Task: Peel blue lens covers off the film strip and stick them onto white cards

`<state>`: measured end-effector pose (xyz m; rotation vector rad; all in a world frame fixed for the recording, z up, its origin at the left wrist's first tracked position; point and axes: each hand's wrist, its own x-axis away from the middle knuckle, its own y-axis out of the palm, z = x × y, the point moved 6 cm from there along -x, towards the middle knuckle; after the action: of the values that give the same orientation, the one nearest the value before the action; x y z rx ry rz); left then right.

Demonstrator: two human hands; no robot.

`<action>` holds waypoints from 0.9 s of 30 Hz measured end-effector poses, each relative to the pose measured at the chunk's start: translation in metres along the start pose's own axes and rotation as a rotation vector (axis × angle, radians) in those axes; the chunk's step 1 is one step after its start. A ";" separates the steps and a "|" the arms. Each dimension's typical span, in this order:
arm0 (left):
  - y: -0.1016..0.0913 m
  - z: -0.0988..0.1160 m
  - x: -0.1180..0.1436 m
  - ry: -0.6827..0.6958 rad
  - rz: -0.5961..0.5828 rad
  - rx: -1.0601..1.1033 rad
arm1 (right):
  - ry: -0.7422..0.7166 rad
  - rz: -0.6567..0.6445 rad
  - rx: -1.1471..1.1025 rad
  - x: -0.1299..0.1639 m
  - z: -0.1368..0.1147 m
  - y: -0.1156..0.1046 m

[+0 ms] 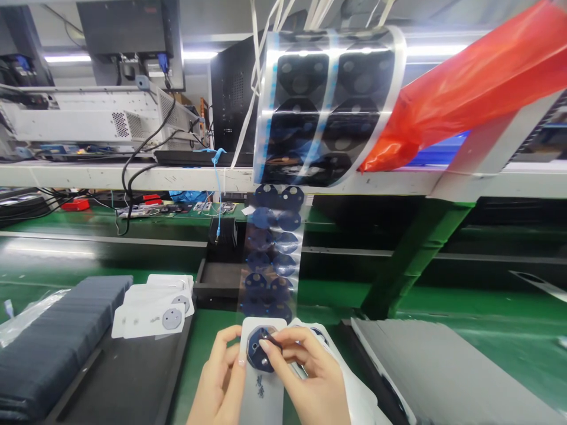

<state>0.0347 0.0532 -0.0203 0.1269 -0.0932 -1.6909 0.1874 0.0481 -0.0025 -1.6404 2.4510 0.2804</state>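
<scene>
A pale rounded-corner panel (262,395) with dark lettering is upright in front of me. My left hand (221,375) grips its left edge between thumb and fingers. Near the panel's top sits a dark octagonal sticker (257,354) with round holes. My right hand (312,369) pinches the sticker's right side, thumb and index finger together over it. Behind the panel hangs a clear strip (271,265) carrying two columns of similar dark stickers. It comes down from a large roll (328,112) above. More pale panels (354,378) lie partly hidden behind my right hand.
Left, several pale panels with grey octagons (153,313) overlap on a black tray (128,372), beside a row of dark sheets (66,342). A grey stack (456,366) lies right. A white shelf beam (177,177), green post (416,254) and red plastic (469,88) stand above the green bench.
</scene>
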 end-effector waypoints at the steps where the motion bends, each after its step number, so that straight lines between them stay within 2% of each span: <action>1: 0.001 0.000 0.000 -0.003 -0.002 0.016 | -0.012 -0.003 0.012 0.000 0.000 0.000; 5: 0.004 0.001 -0.002 0.009 -0.001 0.045 | -0.092 -0.023 0.105 0.001 -0.001 0.000; 8: 0.006 0.000 -0.005 0.035 0.018 0.009 | -0.172 -0.025 0.257 0.006 0.000 0.001; 11: 0.008 -0.001 -0.007 0.065 0.036 -0.010 | -0.275 0.053 0.494 0.013 -0.002 -0.001; 14: 0.009 -0.002 -0.007 0.073 0.062 0.004 | -0.438 0.179 0.770 0.018 -0.008 -0.004; 17: 0.003 -0.002 -0.007 0.053 0.126 0.037 | -0.554 0.250 0.875 0.017 -0.014 -0.009; 19: 0.001 0.000 -0.007 0.022 0.131 0.094 | -0.490 0.169 0.768 0.012 -0.010 -0.010; 23: 0.004 0.003 -0.008 -0.036 0.073 0.218 | -0.167 -0.115 0.342 0.006 0.008 0.002; 25: 0.007 0.004 -0.009 -0.076 0.034 0.244 | -0.016 -0.186 0.133 0.006 0.012 0.009; 27: 0.009 0.003 -0.010 -0.112 0.000 0.247 | 0.094 -0.205 -0.011 0.006 0.012 0.013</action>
<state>0.0440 0.0621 -0.0158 0.2172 -0.3865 -1.6813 0.1740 0.0509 -0.0151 -1.9324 2.3233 0.1911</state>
